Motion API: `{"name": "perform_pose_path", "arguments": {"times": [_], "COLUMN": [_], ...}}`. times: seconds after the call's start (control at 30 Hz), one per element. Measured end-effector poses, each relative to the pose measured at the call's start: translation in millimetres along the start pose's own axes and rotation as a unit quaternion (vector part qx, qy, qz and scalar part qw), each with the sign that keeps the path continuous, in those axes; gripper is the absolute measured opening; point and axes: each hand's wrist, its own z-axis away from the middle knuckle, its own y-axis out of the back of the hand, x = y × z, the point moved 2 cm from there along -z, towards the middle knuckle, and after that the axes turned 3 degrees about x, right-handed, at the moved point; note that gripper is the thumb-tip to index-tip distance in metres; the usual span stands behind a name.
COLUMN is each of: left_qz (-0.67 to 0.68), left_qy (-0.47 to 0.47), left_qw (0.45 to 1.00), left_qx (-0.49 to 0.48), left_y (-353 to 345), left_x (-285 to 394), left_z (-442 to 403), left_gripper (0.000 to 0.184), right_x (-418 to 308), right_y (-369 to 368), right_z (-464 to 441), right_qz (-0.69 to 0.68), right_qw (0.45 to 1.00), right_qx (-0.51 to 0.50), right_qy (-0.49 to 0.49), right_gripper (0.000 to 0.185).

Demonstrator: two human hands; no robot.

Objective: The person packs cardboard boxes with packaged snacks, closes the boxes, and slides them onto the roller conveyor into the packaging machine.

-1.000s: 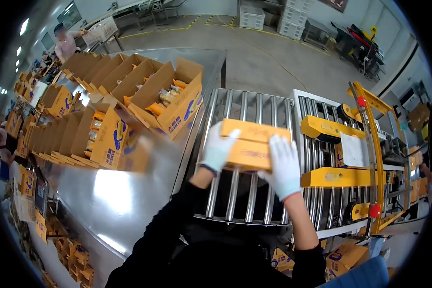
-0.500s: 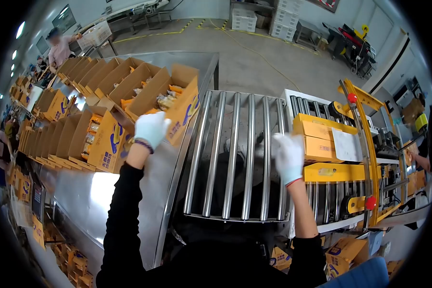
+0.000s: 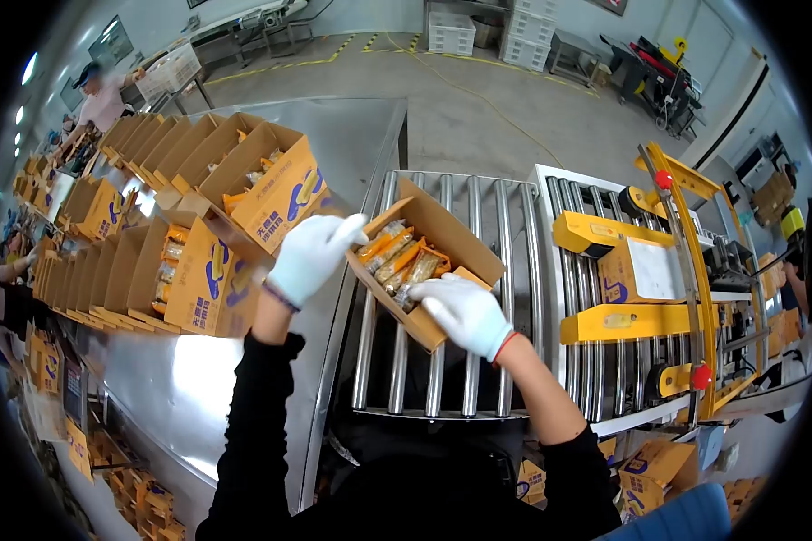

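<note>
An open cardboard box (image 3: 429, 329) with wrapped items in orange and clear film (image 3: 397, 257) inside sits tilted over the silver rollers (image 3: 472, 361). My right hand (image 3: 465, 316), in a white glove, rests at the box's near right side, over the packets, its fingers together; whether it grips anything is hidden. My left hand (image 3: 314, 257), gloved too, is at the box's left corner with its fingers partly extended; its grip cannot be made out. Left of it, an open filled box (image 3: 284, 203) stands at the end of a row on the metal table (image 3: 334, 135).
A second row of boxes (image 3: 206, 293) stands on the table at left. Yellow side guides (image 3: 632, 323) of a machine flank a closed box (image 3: 615, 270) at right. A co-worker (image 3: 104, 99) stands at the far left. White crates (image 3: 451, 34) are at the back.
The closed box has gone right between the yellow guides. An open filled box has come off the table row onto the rollers, and my right hand has moved left to it.
</note>
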Motion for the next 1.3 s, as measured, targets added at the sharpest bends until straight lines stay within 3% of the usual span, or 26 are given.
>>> {"name": "perform_pose_path", "arguments": {"times": [0.07, 0.13, 0.2, 0.27, 0.33, 0.37, 0.4, 0.43, 0.47, 0.5, 0.57, 0.6, 0.67, 0.73, 0.8, 0.87, 0.9, 0.93, 0.97, 1.03, 1.1, 1.13, 1.17, 1.2, 1.23, 1.3], "left_qz": [-0.176, -0.156, -0.223, -0.184, -0.065, -0.015, 0.054, 0.203, 0.346, 0.343, 0.351, 0.349, 0.285, 0.127, 0.294, 0.47, 0.567, 0.567, 0.381, 0.171, -0.048, -0.062, -0.316, -0.535, -0.497, -0.414], "left_qy": [-0.089, -0.104, -0.087, 0.072, 0.128, 0.179, 0.284, 0.312, 0.332, 0.331, 0.327, 0.328, 0.391, 0.356, 0.244, 0.286, 0.334, 0.295, 0.197, 0.157, 0.21, 0.283, 0.259, 0.227, 0.317, 0.31], "left_qw": [0.971, 0.977, 0.957, 0.955, 0.99, 0.977, 0.953, 0.927, 0.877, 0.879, 0.864, 0.864, 0.875, 0.926, 0.923, 0.799, 0.665, 0.699, 0.859, 0.969, 0.973, 0.951, 0.9, 0.796, 0.808, 0.856], "left_qx": [-0.138, -0.103, -0.161, -0.221, 0.01, 0.118, 0.088, 0.048, 0.009, 0.009, -0.155, -0.157, -0.015, 0.019, -0.03, -0.244, -0.355, -0.319, -0.278, -0.086, 0.081, 0.111, 0.154, 0.17, 0.025, 0.013], "left_y": [-28, -59, -90, -93, -82, -99, -103, -108, -112, -109, -110, -114, -133, -178, -218, -216, -195, -182, -162, -95, -23, 12, 39, 48, 52, 49], "left_x": [-4, -1, 1, 19, 25, 2, -7, -19, -31, -37, -40, -30, 10, 49, 82, 113, 128, 126, 109, 69, 8, -29, -70, -89, -130, -126], "left_z": [-15, -36, -44, -61, -57, -41, -36, -32, -31, -32, -29, -32, -48, -59, -58, -49, -43, -32, -28, -18, -12, -9, 7, 24, 49, 54], "left_gripper": [0.027, 0.023, 0.022, 0.033, 0.043, 0.053, 0.064, 0.065, 0.066, 0.066, 0.062, 0.062, 0.058, 0.056, 0.056, 0.06, 0.065, 0.068, 0.067, 0.064, 0.053, 0.035, 0.031, 0.028, 0.027, 0.027], "right_x": [13, 17, 25, 0, -38, -39, -41, -41, -48, -39, -19, -8, 23, 41, 53, 61, 70, 77, 85, 95, 108, 115, 121, 118, 114, 97], "right_y": [6, 11, 15, 34, 42, 31, 19, 2, -9, -18, -13, 3, 32, 60, 69, 63, 62, 65, 72, 82, 91, 94, 98, 98, 99, 98], "right_z": [-3, -1, -1, -11, -19, -16, -9, -1, 10, 22, 37, 41, 48, 46, 47, 46, 47, 51, 56, 71, 82, 86, 88, 86, 84, 62], "right_qz": [-0.056, -0.176, -0.229, 0.118, 0.332, 0.31, 0.288, 0.359, 0.307, 0.294, 0.278, 0.279, 0.33, 0.441, 0.417, 0.407, 0.438, 0.438, 0.44, 0.451, 0.472, 0.496, 0.51, 0.51, 0.482, 0.343], "right_qw": [0.997, 0.975, 0.968, 0.981, 0.928, 0.934, 0.936, 0.922, 0.945, 0.952, 0.957, 0.955, 0.929, 0.872, 0.889, 0.898, 0.878, 0.878, 0.873, 0.861, 0.847, 0.831, 0.821, 0.821, 0.837, 0.895], "right_qx": [-0.035, -0.047, 0.058, 0.143, 0.171, 0.17, 0.169, 0.115, 0.059, 0.025, 0.006, 0.022, 0.07, 0.051, 0.067, 0.087, 0.106, 0.107, 0.124, 0.156, 0.157, 0.158, 0.159, 0.159, 0.159, 0.115], "right_qy": [-0.039, -0.123, -0.085, 0.053, -0.002, -0.057, -0.111, -0.084, -0.093, -0.083, -0.084, -0.094, -0.155, -0.206, -0.175, -0.145, -0.161, -0.161, -0.17, -0.179, -0.187, -0.195, -0.204, -0.203, -0.207, -0.261], "right_gripper": [0.038, 0.04, 0.033, 0.042, 0.059, 0.072, 0.085, 0.1, 0.1, 0.1, 0.102, 0.103, 0.104, 0.11, 0.111, 0.105, 0.093, 0.093, 0.087, 0.079, 0.078, 0.077, 0.075, 0.075, 0.074, 0.072]}}
